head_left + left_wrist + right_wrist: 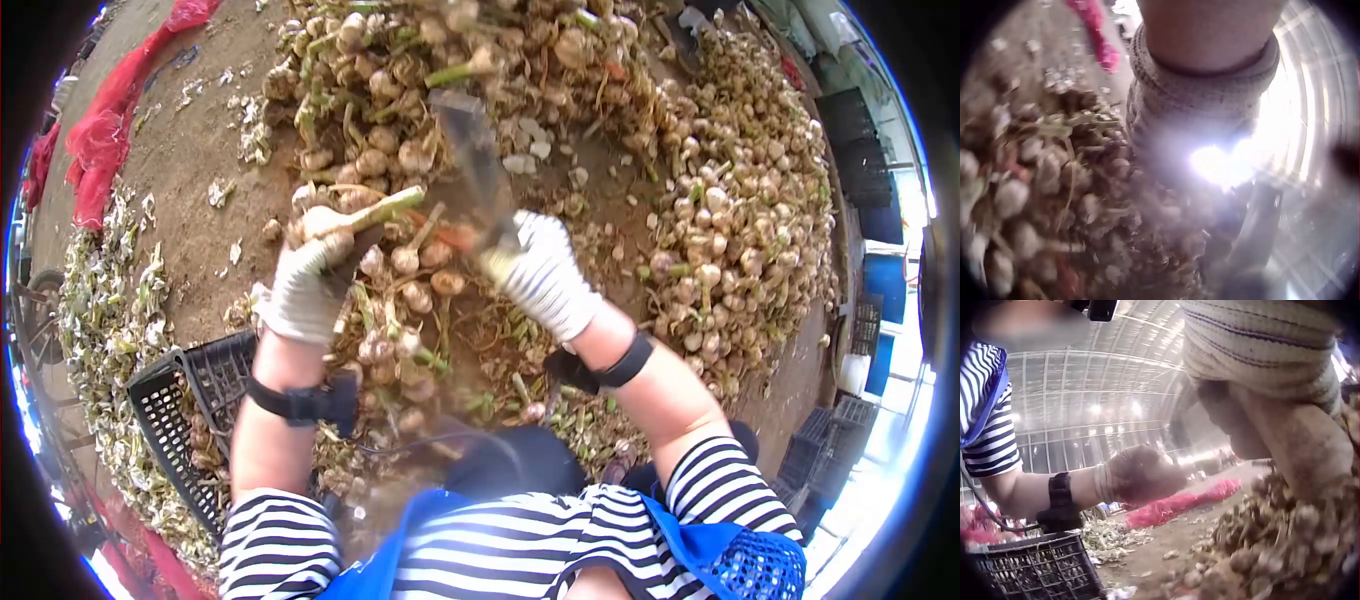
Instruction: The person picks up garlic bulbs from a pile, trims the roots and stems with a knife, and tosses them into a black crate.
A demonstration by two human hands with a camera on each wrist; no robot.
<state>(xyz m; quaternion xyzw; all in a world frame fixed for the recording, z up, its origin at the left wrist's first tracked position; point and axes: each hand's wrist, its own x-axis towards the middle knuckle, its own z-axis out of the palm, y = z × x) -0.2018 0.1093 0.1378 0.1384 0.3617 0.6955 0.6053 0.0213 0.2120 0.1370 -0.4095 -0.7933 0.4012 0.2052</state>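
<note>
My left hand point(308, 285), in a white knit glove, holds a garlic bulb point(322, 222) whose cut green stem point(390, 206) points to the right. To its right, my gloved right hand point(540, 275) grips a knife with a broad grey blade point(475, 150). The blade is blurred and points up and away, over the garlic heap, its handle mostly hidden by the fingers. In the right wrist view the left hand point(1144, 475) appears beyond the striped glove point(1260, 350), and in the left wrist view glare covers much of the glove point(1197, 106).
A large heap of untrimmed garlic point(380, 80) lies ahead, with a pile of trimmed bulbs point(740, 230) at right. At left are a black plastic crate point(165, 400), a strip of cut stems and skins point(110, 330) and red netting point(105, 130). More crates point(825, 440) stand far right.
</note>
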